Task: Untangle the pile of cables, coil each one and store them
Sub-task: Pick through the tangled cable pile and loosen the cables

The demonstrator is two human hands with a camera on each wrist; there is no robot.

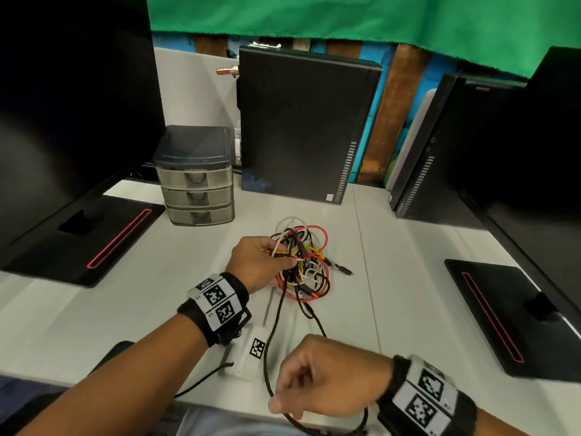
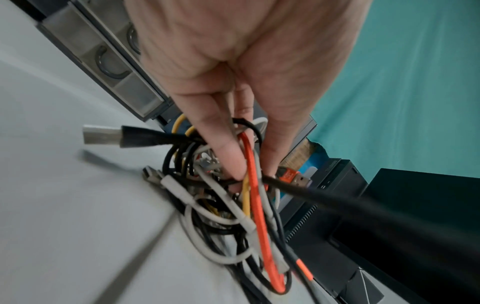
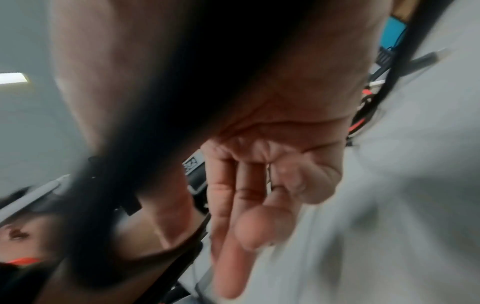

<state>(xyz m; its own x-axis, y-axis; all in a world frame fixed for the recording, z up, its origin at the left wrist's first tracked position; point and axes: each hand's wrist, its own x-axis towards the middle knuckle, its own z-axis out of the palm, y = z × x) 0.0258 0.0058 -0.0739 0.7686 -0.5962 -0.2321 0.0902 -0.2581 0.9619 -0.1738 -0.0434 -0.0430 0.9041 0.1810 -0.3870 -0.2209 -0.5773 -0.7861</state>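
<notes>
On the pale grey tabletop (image 1: 103, 313), flanked by two black monitor bases and with a black upright computer case (image 1: 301, 127) and a small grey three-drawer plastic organiser (image 1: 196, 180) at the back, your tangled pile of red, white, yellow and black cables (image 1: 303, 262) lies at centre, just in front of the case. Your left hand (image 1: 256, 262) rests on the pile's left edge, its fingers (image 2: 228, 156) curled into the knot and pinching several strands together, an orange braided loop among them. Your right hand (image 1: 323, 379) is near the tabletop's front edge, well apart from the pile, thumb and forefinger pinching a thin black braided cable (image 1: 276, 322) that runs from the knot down to it and loops on past the frame's bottom edge. Expect these leads to be light and limp, the braided ones likely grippier than the smooth white ones, and likely to drag the whole bundle if pulled hard; the metal plugs will probably snag in loops. A sound hold would be on the black cable close to where it leaves the knot, the left hand pinning the rest, feeding the plug end back through instead of tugging. The right wrist view is badly blurred and half blocked by a dark strap, so the cable cannot be made out between the fingers there; how many cables there are, and where the black one's far end sits inside the knot, cannot be told.
</notes>
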